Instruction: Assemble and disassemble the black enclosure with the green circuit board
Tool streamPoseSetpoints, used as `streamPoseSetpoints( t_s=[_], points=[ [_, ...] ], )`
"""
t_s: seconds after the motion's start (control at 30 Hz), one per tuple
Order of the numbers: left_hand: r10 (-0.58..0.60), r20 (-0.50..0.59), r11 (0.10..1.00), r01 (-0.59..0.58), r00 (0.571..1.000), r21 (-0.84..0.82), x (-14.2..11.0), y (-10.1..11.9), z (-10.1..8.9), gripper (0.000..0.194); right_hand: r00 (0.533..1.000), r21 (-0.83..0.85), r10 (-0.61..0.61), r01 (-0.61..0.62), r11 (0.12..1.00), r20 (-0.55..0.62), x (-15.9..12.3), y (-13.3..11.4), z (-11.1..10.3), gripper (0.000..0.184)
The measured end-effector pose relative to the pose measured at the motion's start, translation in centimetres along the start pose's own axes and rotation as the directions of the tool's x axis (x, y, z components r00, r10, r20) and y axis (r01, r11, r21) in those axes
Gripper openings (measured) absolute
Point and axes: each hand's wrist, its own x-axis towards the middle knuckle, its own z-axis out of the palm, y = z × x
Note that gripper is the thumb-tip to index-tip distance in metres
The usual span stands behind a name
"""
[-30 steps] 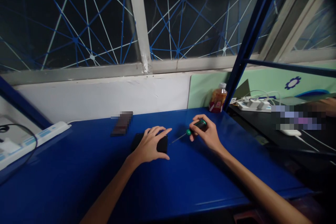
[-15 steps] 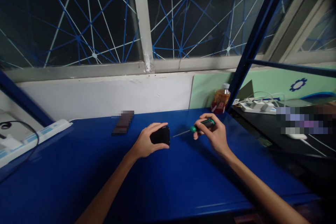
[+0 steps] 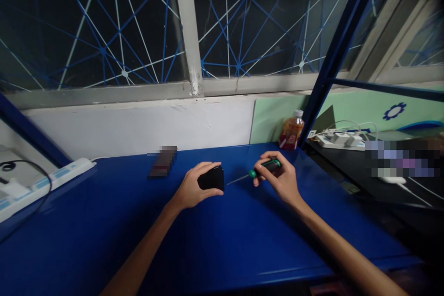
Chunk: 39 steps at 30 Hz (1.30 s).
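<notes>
My left hand [image 3: 192, 188] is closed round a small black box-like device [image 3: 211, 179], thumb along its near edge and fingers along the far one. What kind of device it is I cannot make out. In my right hand [image 3: 282, 178] is a screwdriver [image 3: 268, 166] with a green and black handle, gripped between thumb and fingers. Its thin metal shaft points left, and the tip lies close to the device's right end face. Whether the tip touches that face I cannot tell. Both hands are over the blue tabletop [image 3: 222, 240].
A blurred-out dark flat item [image 3: 163, 163] lies behind my left hand. White power strips stand at the left [image 3: 48, 185] and on the black desk at right [image 3: 343, 141]. A drink bottle [image 3: 292, 130] stands at the back right, beside a blue post [image 3: 321, 85].
The screwdriver and my right hand have shifted slightly left and down, and the tip sits a little lower beside the device. My left hand has hardly moved.
</notes>
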Motion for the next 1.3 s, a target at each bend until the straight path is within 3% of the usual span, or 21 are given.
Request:
streamPoseSetpoints(
  t_s=[0.27,0.6,0.83,1.03,1.23,1.3],
  points=[
    [-0.003,-0.018,0.999,0.004,1.000,0.032,0.0,-0.1,0.3,0.063,0.989,0.090,0.035,-0.048,0.995,0.142,0.1,-0.5,-0.8,0.031],
    [-0.008,-0.018,0.997,0.009,1.000,0.071,0.0,-0.4,0.8,0.064,0.999,-0.191,0.012,-0.020,0.981,-0.044,0.2,0.3,-1.0,0.026],
    [-0.005,-0.032,0.997,0.008,0.999,0.073,0.1,-0.1,0.5,0.063,0.993,0.035,-0.005,0.001,0.999,0.119,0.1,0.4,-1.2,0.035],
    [0.014,-0.034,0.998,-0.012,0.999,0.065,0.1,0.0,0.4,0.063,1.000,-0.154,0.008,-0.009,0.988,-0.005,0.3,0.7,-1.1,0.029],
    [0.018,-0.046,0.997,-0.015,0.999,0.069,0.1,0.2,0.5,0.063,0.994,-0.020,-0.009,0.012,1.000,0.111,0.3,0.2,-1.0,0.030],
    [0.015,-0.046,0.997,-0.012,0.999,0.076,0.1,0.1,0.5,0.063,0.997,-0.073,-0.029,0.035,0.997,0.078,0.3,0.2,-1.0,0.027]
  ],
)
